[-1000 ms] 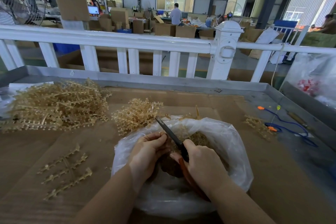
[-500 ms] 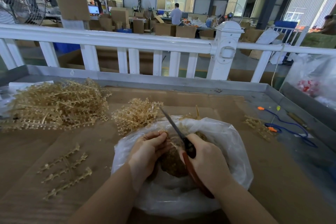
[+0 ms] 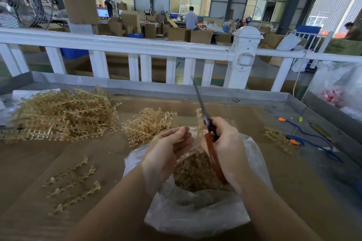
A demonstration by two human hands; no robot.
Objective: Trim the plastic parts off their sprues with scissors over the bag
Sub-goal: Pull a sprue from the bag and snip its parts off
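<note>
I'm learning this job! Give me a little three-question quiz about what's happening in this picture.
1. True or false: the scissors point up, away from the person.
2. Which hand holds the scissors: A) left hand B) right hand?
3. Fill in: the cut-off pieces lie inside the clear plastic ____.

Key:
1. True; the blades look closed.
2. B; the left hand pinches a thin sprue strip.
3. bag. The big pile of untrimmed sprues lies on the table at far left.
</note>
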